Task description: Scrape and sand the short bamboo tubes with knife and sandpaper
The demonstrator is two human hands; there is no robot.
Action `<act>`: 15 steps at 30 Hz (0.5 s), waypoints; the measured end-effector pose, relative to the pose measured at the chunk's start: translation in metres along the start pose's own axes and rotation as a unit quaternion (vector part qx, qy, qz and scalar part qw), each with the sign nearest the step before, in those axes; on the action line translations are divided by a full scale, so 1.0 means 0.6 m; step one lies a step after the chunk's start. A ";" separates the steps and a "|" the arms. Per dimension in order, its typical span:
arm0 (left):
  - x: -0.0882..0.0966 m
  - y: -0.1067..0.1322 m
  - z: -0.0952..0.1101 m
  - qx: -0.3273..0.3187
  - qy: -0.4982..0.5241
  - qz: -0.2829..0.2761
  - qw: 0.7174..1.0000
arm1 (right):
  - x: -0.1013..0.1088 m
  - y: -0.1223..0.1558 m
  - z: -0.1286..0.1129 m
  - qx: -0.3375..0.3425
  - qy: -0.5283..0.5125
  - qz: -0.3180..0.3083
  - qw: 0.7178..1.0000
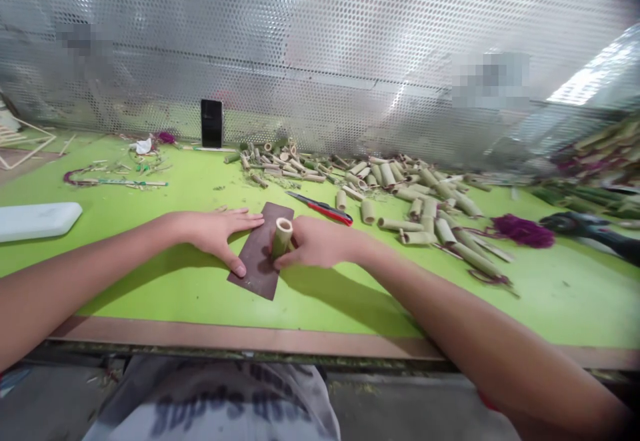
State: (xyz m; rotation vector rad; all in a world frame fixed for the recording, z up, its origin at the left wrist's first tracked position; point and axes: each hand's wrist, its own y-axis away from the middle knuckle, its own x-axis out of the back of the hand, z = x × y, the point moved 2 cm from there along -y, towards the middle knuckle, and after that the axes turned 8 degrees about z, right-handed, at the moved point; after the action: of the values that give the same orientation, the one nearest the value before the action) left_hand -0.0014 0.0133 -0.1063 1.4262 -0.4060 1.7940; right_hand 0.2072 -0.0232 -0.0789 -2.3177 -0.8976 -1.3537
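A brown sheet of sandpaper [260,264] lies on the green table [150,227] in front of me. My left hand [220,231] lies flat with fingers spread, pressing on the sheet's left edge. My right hand [313,244] is closed round a short bamboo tube [281,236], which stands on end on the sandpaper with its hollow end facing up.
A heap of several cut bamboo tubes [390,191] spreads across the table's back and right. A red-handled cutter [323,208] lies just behind my right hand. A dark phone [212,123] leans against the perforated metal wall. A white tray [37,219] is at left, purple fibre [523,231] at right.
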 end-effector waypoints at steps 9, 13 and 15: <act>0.000 -0.001 -0.001 -0.013 0.005 0.003 1.000 | -0.025 -0.007 -0.019 0.071 -0.114 -0.063 0.989; 0.002 -0.001 0.003 0.007 0.003 -0.008 1.000 | -0.004 -0.016 0.015 -0.009 -0.027 0.016 0.999; 0.003 0.000 0.005 0.010 0.002 -0.013 1.000 | -0.005 -0.023 0.022 -0.039 0.022 0.105 0.994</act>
State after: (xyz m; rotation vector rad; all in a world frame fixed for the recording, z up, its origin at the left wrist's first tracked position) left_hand 0.0008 0.0120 -0.1035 1.4342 -0.3675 1.7847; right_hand 0.2058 -0.0067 -0.0888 -2.3537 -0.5795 -1.3653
